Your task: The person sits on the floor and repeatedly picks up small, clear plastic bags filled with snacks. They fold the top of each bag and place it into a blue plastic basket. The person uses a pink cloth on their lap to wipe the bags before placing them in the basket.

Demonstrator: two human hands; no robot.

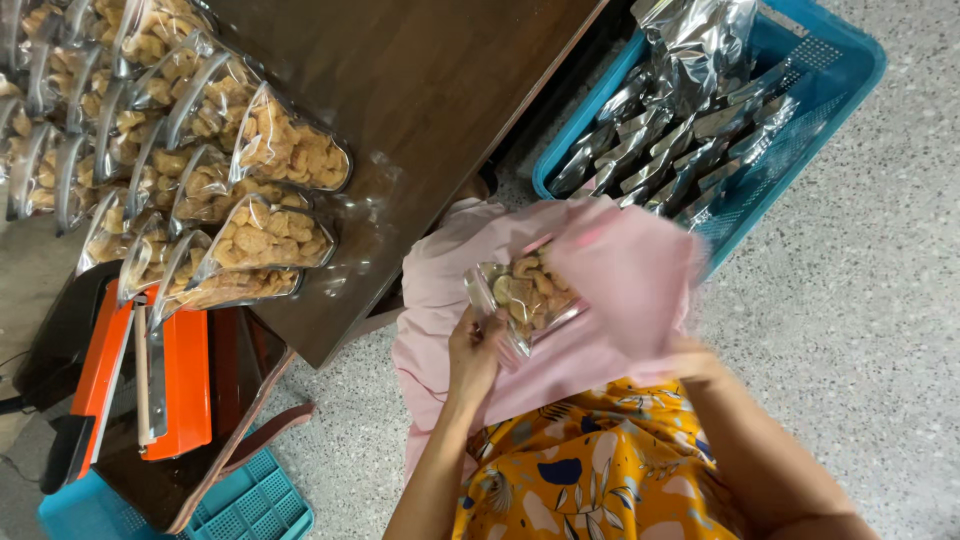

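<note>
**Wiping a snack bag on the lap**

The left hand point(475, 350) grips a clear snack bag point(525, 292) by its edge, over the person's lap. The right hand point(690, 360) is mostly hidden under a pink cloth point(630, 280), which it presses on the bag. More filled bags point(250, 210) lie on the brown table point(420, 90). A blue basket point(830, 70) holds silver pouches point(680, 110).

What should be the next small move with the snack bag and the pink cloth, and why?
Probably draw the pink cloth along the clear snack bag once more. The right hand presses the cloth over the bag's right part, the left hand grips its lower edge, and the filled bags on the table lie close by.
</note>
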